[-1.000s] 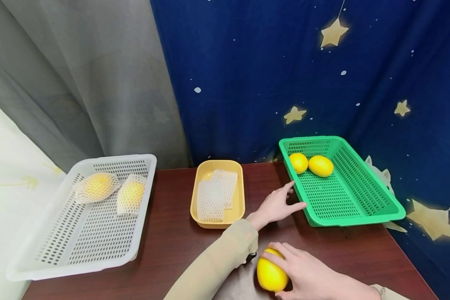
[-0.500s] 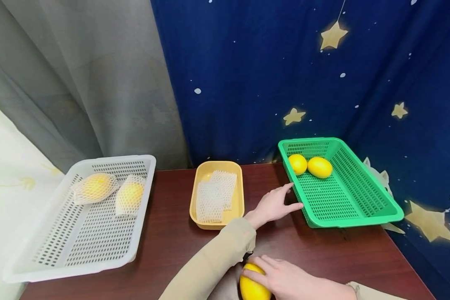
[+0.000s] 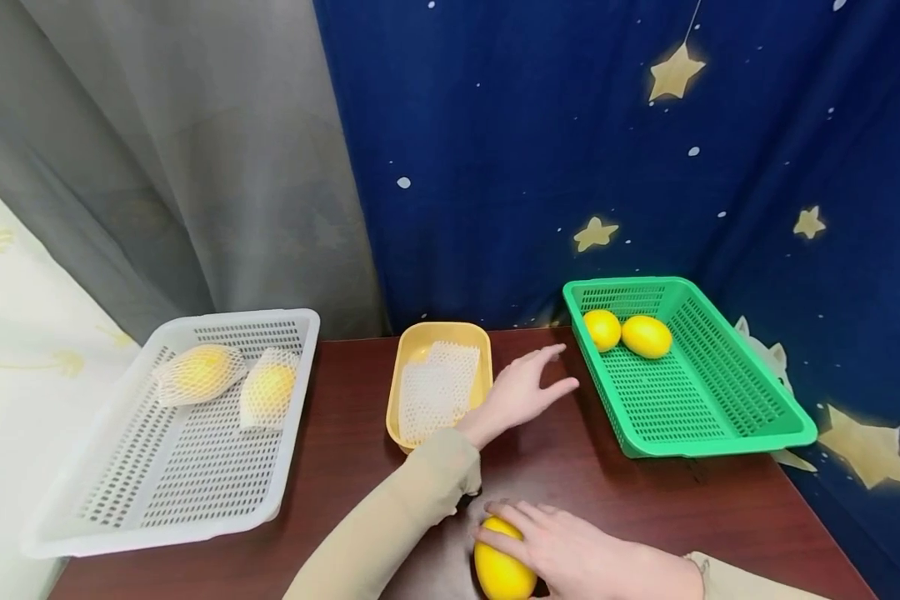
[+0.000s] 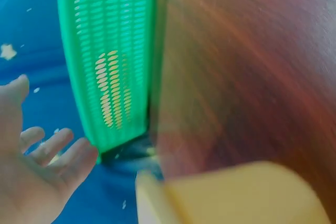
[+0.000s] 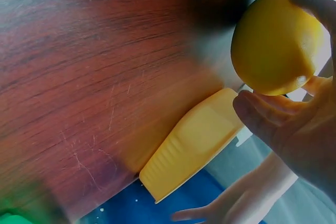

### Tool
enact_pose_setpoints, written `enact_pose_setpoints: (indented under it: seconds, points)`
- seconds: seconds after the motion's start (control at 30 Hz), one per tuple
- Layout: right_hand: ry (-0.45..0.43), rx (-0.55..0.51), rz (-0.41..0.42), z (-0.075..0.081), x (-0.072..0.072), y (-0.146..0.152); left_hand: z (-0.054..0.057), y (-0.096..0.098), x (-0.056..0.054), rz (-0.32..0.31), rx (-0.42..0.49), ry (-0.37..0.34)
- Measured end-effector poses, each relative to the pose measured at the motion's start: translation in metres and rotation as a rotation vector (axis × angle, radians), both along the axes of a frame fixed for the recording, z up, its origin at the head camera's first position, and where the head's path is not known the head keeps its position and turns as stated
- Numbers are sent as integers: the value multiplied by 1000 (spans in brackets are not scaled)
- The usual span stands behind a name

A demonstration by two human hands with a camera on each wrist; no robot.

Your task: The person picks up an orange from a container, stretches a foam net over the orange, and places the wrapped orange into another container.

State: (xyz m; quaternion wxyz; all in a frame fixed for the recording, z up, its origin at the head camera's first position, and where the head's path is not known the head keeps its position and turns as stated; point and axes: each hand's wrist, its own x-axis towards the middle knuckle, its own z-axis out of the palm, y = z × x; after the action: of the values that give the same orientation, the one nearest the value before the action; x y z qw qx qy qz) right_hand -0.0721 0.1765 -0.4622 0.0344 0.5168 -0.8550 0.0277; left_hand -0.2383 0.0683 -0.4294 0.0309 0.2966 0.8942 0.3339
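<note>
My right hand [image 3: 570,550] grips an oval yellow fruit [image 3: 504,570] low over the front of the table, with the fingers over its top. In the right wrist view, the fruit [image 5: 273,45] shows smooth skin and a small pale scar, held between thumb and fingers. My left hand [image 3: 519,392] reaches out with fingers spread and nothing in them. It is between a small yellow tray [image 3: 483,333] and a green basket [image 3: 630,433], its fingertips short of the basket's side. White foam net sleeves [image 3: 429,398] lie flat in the tray, partly behind the left wrist.
Two bare yellow fruits [image 3: 647,337] sit at the far left corner of the green basket. On the left stands a white basket [image 3: 303,400] with two fruits in foam nets [image 3: 201,373]. Curtains [image 3: 510,167] hang right behind the dark wooden table [image 3: 690,500].
My left hand has drawn away from the green basket's rim, leftward toward the yellow tray. The right hand has carried the yellow fruit a little to the left.
</note>
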Motion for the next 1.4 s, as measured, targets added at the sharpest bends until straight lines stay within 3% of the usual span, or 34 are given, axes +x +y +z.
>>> enact_pose_setpoints:
  seconds: [0.27,0.43,0.63,0.83,0.97,1.13,1.4]
  points:
    - [-64,-28,-24,0,2,-5,13,-69,8,131,238,41]
    - [-150,-46,-23,-1,5,-13,11,-116,22,248,292,43]
    - [-255,-96,-64,3,3,-18,-6,-164,43,394,318,40]
    - [-228,-250,-159,5,-8,-19,-34,-187,59,517,351,-38]
    - [-211,-357,-244,7,-26,-22,-47,-195,66,576,366,-106]
    - [-247,-428,-371,8,-62,-27,-56,-197,68,583,406,-171]
    - [-179,-400,-366,7,-113,-43,-67,-197,67,566,439,-225]
